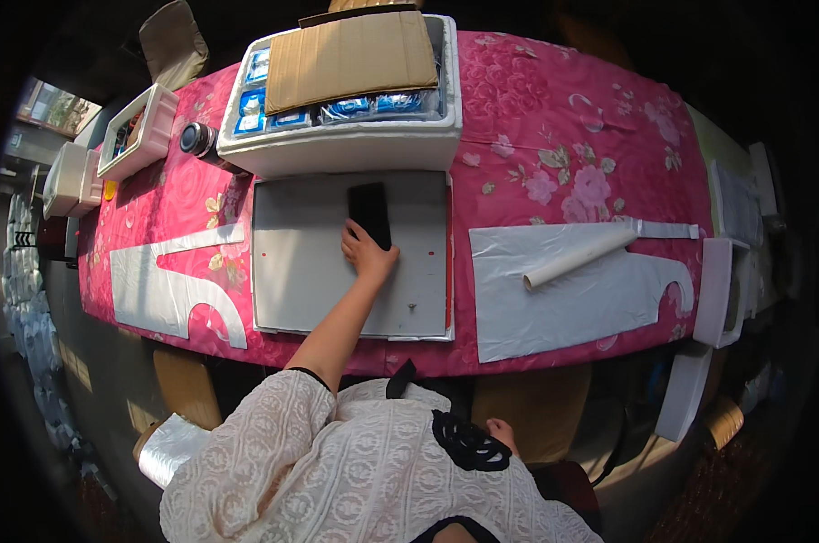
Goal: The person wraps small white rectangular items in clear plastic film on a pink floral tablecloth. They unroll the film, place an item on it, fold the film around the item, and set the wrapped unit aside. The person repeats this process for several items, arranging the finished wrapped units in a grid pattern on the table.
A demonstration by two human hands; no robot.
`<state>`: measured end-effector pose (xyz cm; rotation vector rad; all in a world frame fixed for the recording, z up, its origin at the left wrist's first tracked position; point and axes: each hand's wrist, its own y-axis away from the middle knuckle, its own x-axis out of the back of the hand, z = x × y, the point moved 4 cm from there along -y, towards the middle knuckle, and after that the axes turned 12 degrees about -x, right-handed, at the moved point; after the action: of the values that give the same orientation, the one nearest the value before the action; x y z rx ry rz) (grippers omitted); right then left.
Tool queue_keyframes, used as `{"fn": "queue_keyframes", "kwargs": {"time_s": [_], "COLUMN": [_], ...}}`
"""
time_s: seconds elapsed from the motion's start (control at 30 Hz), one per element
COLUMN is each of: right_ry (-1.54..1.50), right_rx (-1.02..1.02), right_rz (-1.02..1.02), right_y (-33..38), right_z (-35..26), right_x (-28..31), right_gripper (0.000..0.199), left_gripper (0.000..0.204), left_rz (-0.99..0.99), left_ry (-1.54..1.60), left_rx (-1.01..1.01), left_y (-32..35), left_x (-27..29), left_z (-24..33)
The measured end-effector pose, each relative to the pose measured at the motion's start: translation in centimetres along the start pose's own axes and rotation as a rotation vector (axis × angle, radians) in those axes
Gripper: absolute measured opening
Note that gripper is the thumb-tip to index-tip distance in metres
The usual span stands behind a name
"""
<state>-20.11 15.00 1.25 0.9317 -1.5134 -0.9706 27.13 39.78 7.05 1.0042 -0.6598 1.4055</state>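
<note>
My left hand reaches over the grey board in the middle of the table. Its fingers close on the lower end of a black smartphone, which lies at the board's far side. Close to my body, beyond the table's near edge, part of my right hand shows; its fingers are mostly hidden, and I see nothing in it. Small red marks and a little metal piece are on the board's surface.
Behind the board stands a white foam box of blue-and-white packets, partly covered by cardboard. A dark jar is left of it. Silvery cut sheets flank the board; a white roll lies on the right one. Pink floral cloth covers the table.
</note>
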Motion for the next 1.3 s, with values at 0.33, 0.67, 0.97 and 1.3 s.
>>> {"fn": "queue_keyframes", "kwargs": {"time_s": [0.33, 0.67, 0.97, 1.3], "right_ry": [0.031, 0.13, 0.291, 0.163], "right_rx": [0.06, 0.128, 0.213, 0.156], "right_rz": [-0.084, -0.105, -0.057, -0.048], "right_y": [-6.1, -5.3, -1.1, -1.1], "right_z": [0.1, -2.7, -3.2, -3.1], "right_x": [5.4, 4.9, 2.5, 0.7], "right_gripper": [0.022, 0.027, 0.03, 0.03], "left_gripper": [0.079, 0.07, 0.067, 0.014], "left_rz": [0.118, 0.069, -0.081, -0.793], "left_ry": [-0.157, -0.046, -0.138, 0.334], "left_rx": [-0.174, -0.197, -0.198, -0.213], "left_y": [1.6, 9.8, 19.8, 25.0], "left_x": [1.7, 3.3, 5.6, 21.1], "left_z": [1.2, -5.0, -14.5, -11.3]}}
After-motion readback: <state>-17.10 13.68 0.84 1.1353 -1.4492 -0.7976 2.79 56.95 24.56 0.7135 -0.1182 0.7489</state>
